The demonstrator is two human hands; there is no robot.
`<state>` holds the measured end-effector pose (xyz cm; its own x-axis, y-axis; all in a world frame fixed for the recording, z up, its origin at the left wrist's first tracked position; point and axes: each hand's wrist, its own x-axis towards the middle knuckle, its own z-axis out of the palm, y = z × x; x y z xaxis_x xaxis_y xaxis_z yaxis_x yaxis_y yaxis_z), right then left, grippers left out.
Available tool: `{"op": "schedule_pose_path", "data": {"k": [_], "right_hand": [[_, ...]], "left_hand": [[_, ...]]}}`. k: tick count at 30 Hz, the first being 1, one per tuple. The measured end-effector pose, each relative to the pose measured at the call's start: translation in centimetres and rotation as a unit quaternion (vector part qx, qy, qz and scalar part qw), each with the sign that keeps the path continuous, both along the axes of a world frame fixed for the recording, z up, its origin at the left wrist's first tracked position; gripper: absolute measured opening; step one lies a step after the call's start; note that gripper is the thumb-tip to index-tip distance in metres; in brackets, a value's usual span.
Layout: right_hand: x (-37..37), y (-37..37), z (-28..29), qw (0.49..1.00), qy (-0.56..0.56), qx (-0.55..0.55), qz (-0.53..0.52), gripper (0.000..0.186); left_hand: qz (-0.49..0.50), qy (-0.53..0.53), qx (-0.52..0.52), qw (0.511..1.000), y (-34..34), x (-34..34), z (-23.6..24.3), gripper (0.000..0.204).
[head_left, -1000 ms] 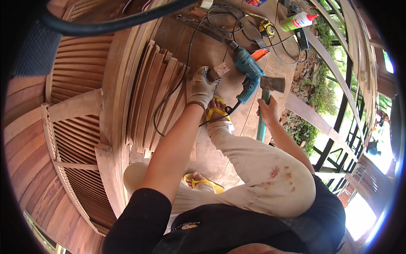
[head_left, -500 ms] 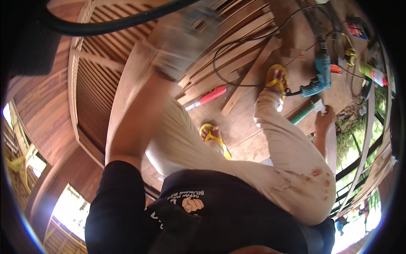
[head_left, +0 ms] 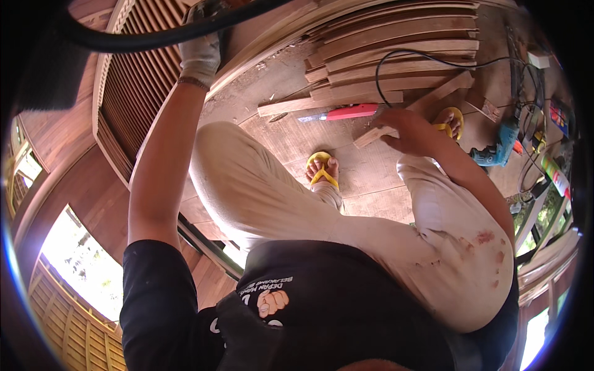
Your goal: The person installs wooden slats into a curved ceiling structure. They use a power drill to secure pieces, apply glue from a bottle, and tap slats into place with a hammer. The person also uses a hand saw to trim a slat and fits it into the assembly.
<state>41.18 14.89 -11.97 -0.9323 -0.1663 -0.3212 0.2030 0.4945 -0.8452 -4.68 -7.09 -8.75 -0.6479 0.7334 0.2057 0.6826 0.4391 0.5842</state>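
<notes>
My left hand (head_left: 202,54), in a pale work glove with darker fingers, lies at the wooden frame (head_left: 263,52) beside its slatted panel (head_left: 141,65). A thick black band across the top covers part of that hand, so its fingers' hold is hidden. My bare right hand (head_left: 407,131) hovers over the floor by a short wooden strip (head_left: 368,137), its fingers loosely bent and apart, with nothing visible in them. Just left of it lies a red-handled tool (head_left: 349,112) with a flat pale blade.
Several wooden slats (head_left: 399,46) lie stacked ahead, a black cable (head_left: 427,59) looping over them. A teal power drill (head_left: 498,145) and a green-and-red bottle (head_left: 555,176) are at the right. My feet in yellow sandals (head_left: 323,168) stand on the wooden floor.
My right hand has moved left and forward, away from the green-handled thing by my knee, which no longer shows. The left hand has moved left along the frame. The view has shifted too.
</notes>
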Motion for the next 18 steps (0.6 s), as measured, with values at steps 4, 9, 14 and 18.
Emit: {"op": "schedule_pose_path", "data": {"k": [4, 9, 14, 18], "right_hand": [[-2.5, -3.1, -3.5, 0.994, 0.079, 0.052, 0.057, 0.052], [-4.6, -1.6, -4.4, 0.987, -0.086, 0.136, -0.005, 0.050], [-3.0, 5.6, -0.7, 0.962, -0.096, 0.037, -0.253, 0.045], [-2.6, 14.8, -1.6, 0.775, 0.021, 0.312, -0.549, 0.047]], "left_hand": [[0.067, -0.007, -0.035, 0.997, 0.9, 2.4, 2.3, 0.027], [0.114, -0.074, 0.037, 0.990, 0.9, 3.3, 2.5, 0.035], [0.086, 0.011, -0.022, 0.996, 2.7, 5.6, 4.9, 0.034], [0.078, 0.053, -0.068, 0.993, 2.1, 4.4, 3.8, 0.032]]}}
